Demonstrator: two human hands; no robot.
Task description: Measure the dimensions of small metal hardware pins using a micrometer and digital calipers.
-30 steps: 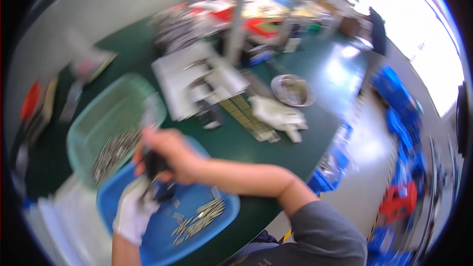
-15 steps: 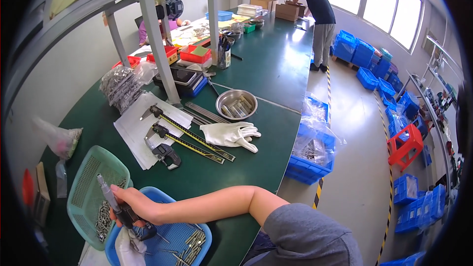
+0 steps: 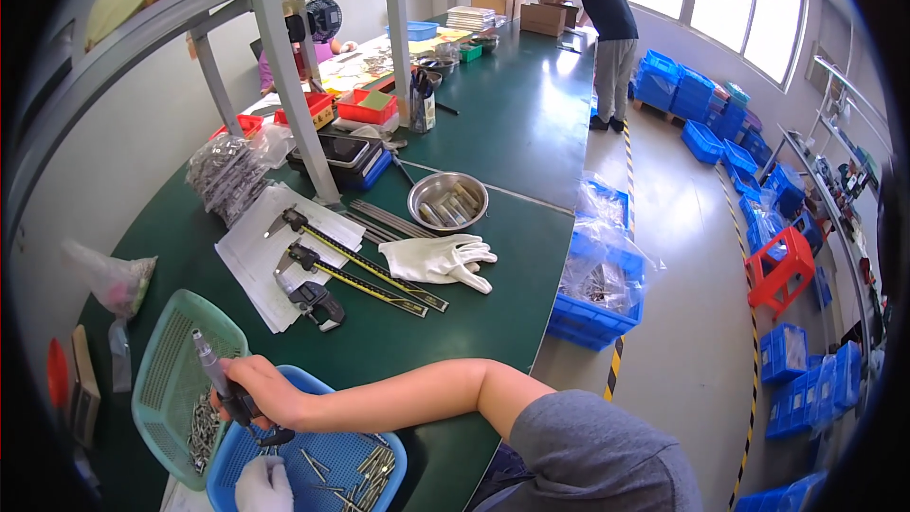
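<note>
My bare right hand [image 3: 270, 391] is wrapped round a digital micrometer [image 3: 210, 362], its grey thimble pointing up and its dark frame hanging below my fingers. Beneath it stands a blue basket [image 3: 393, 460] holding several thin metal pins [image 3: 373, 476]. My left hand [image 3: 263, 486], in a white glove, is low inside this basket, under the micrometer. Its fingers are drawn together; anything small between them is too hidden to make out. A green basket [image 3: 161, 360] with a heap of small metal parts [image 3: 203, 425] touches the blue one on the left.
Beyond the baskets lie two calipers [image 3: 355, 275], another micrometer [image 3: 316, 301], paper sheets [image 3: 248, 251], metal rods [image 3: 384, 218] and a white glove [image 3: 438, 259]. A steel bowl [image 3: 448, 201] holds small cylinders. Shelf posts [image 3: 294, 76] rise at the left. A person [image 3: 607, 33] stands by cardboard boxes.
My gloved left hand has come away from the micrometer's frame and moved down into the blue basket. My right hand keeps its hold on the micrometer, and the view has shifted slightly.
</note>
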